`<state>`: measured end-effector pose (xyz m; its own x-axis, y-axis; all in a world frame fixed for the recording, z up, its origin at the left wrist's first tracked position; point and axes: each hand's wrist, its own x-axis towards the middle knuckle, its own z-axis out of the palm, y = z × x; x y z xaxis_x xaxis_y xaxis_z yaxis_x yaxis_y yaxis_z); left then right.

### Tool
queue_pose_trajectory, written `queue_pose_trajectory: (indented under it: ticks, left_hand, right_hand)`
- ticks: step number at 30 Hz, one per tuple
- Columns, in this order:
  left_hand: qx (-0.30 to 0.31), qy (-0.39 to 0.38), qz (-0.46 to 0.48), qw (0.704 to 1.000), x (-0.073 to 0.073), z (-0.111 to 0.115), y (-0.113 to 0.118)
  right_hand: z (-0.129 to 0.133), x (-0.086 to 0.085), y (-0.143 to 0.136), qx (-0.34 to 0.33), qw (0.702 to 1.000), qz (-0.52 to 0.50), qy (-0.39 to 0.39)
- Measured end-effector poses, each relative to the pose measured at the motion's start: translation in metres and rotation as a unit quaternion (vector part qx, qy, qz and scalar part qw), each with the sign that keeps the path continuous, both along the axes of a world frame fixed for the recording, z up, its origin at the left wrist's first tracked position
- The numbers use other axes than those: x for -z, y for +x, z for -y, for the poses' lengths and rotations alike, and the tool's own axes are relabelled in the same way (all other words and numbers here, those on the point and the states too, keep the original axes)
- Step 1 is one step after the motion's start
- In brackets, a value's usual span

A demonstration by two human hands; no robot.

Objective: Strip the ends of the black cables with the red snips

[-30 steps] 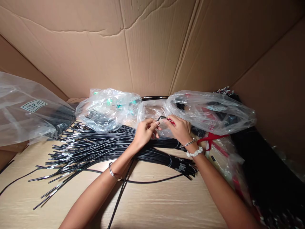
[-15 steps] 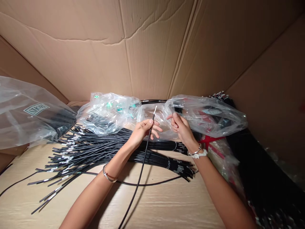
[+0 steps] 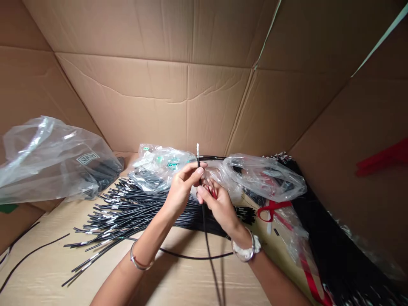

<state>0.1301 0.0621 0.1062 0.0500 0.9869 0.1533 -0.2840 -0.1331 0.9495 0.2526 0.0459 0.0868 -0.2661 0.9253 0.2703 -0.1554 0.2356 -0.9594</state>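
My left hand [image 3: 184, 182] pinches a black cable [image 3: 206, 238] just under its tip. The cable stands upright above my fingers, and its white stripped end [image 3: 197, 149] points up. Right beside it, my right hand [image 3: 219, 208] is closed around a small red-handled tool [image 3: 211, 190], whose working end is mostly hidden by the fingers. My right fingertips are at the cable, just below the left hand. Behind my hands lies a bundle of black cables [image 3: 137, 208] with white marks near their left ends.
Crumpled clear plastic bags [image 3: 267, 175] lie along the back. Another bag [image 3: 57, 161] with a RoHS label is at the left. Red ribbon [image 3: 277, 205] and a thick mass of black cables [image 3: 331, 242] are on the right. Cardboard walls [image 3: 143, 76] enclose the table [image 3: 178, 276].
My right hand has come in from the right to the cable and now shows a red-handled tool. The cable's end is turned more upright. The view has tilted up.
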Motion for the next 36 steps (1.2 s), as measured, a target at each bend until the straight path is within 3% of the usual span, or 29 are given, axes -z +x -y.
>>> queue_pose_trajectory:
  ticks: [6,9,17,28,36]
  left_hand:
    - [-0.068,0.111,-0.025,0.991,-0.050,0.000,-0.049]
    - [-0.090,0.130,-0.061,0.986,-0.064,0.011,-0.063]
    - [-0.142,0.149,-0.110,0.972,-0.059,0.037,-0.069]
    - [-0.149,0.173,-0.147,0.962,-0.058,0.048,-0.072]
    - [-0.129,0.146,-0.112,0.974,-0.060,0.048,-0.076]
  right_hand:
    - [-0.025,-0.020,0.003,-0.079,0.995,0.032,0.044]
    - [-0.018,-0.019,-0.006,-0.072,0.994,0.049,0.059]
    - [0.009,-0.005,-0.022,-0.027,0.993,0.089,0.078]
    - [0.009,0.001,-0.018,-0.148,0.989,0.009,-0.012]
    - [0.008,0.003,-0.018,-0.226,0.971,-0.057,-0.046]
